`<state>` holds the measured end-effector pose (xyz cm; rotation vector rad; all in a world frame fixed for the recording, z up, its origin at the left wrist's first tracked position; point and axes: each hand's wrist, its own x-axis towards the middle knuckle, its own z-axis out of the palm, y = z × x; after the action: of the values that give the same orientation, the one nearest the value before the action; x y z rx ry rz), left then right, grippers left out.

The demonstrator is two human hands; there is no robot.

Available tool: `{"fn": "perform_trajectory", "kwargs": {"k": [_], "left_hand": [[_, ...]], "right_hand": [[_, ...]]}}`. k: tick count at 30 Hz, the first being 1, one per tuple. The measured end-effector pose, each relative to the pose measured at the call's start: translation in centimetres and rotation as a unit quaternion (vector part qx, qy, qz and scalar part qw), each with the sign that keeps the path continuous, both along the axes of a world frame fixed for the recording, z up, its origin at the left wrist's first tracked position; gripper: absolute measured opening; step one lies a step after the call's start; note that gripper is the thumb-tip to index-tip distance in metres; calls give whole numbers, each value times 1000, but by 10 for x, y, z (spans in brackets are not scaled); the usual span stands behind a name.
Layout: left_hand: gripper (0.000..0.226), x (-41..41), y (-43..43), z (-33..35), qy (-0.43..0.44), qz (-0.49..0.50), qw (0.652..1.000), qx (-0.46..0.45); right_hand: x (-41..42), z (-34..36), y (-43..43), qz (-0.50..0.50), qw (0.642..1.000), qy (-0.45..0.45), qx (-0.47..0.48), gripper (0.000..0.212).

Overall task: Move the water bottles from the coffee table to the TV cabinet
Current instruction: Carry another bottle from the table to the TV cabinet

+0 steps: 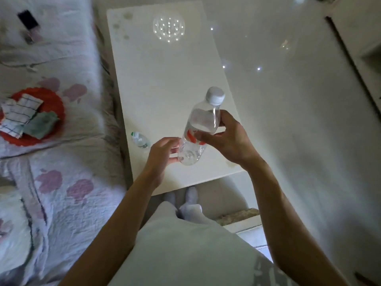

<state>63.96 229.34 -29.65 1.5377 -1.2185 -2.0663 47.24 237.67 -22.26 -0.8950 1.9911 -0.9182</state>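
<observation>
Head view looks down on our two bare arms over a white coffee table (165,83). Our right hand (224,139) holds a clear water bottle (198,131) around its middle, thumb on one side and fingers wrapped on the other. We hold it tilted above the near end of the table, with its white cap (215,96) pointing up and away from us. It carries a label with red and white parts (the writing is too blurred for us to read, so we cannot tell the brand). Our left hand (162,153) is half open, with the fingertips (175,150) touching the bottle's lower part, near its base; it does not wrap around it.

A second, smaller bottle (140,139) with a green and white label stands on the table near the left edge, just beside our left hand. Its writing is also not readable.

To the left is a flowered quilt (61,182), and on it a red plate (47,112) with folded cloths (22,114). A glossy pale floor (299,120) lies to the right.
</observation>
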Motion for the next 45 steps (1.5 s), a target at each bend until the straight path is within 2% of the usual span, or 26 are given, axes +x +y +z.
{"fn": "perform_trajectory", "kwargs": {"k": [5,10,17,23,27,36,41,45], "left_hand": [[16,-15,7,-6,9,-125,991,-48],[15,-46,23,0,39,-166,985,10],[14,-99,53,16,55,-265,963,-16],[17,-154,84,24,67,-326,942,-51],[18,-209,122,24,69,-343,935,-65],[14,-361,227,76,123,-295,943,-93],[16,-420,258,95,162,-307,933,-98],[16,-457,266,93,147,-332,926,-101]], "right_hand": [[2,-1,28,-78,997,11,6,62],[-5,5,63,-158,987,33,0,54],[-31,18,122,-268,962,34,-29,56],[-69,22,168,-323,944,29,-53,59],[-119,23,209,-340,937,49,-63,58],[-268,69,298,-353,924,100,-111,64],[-315,80,332,-401,898,103,-152,63],[-342,76,348,-421,889,92,-155,64]]}}
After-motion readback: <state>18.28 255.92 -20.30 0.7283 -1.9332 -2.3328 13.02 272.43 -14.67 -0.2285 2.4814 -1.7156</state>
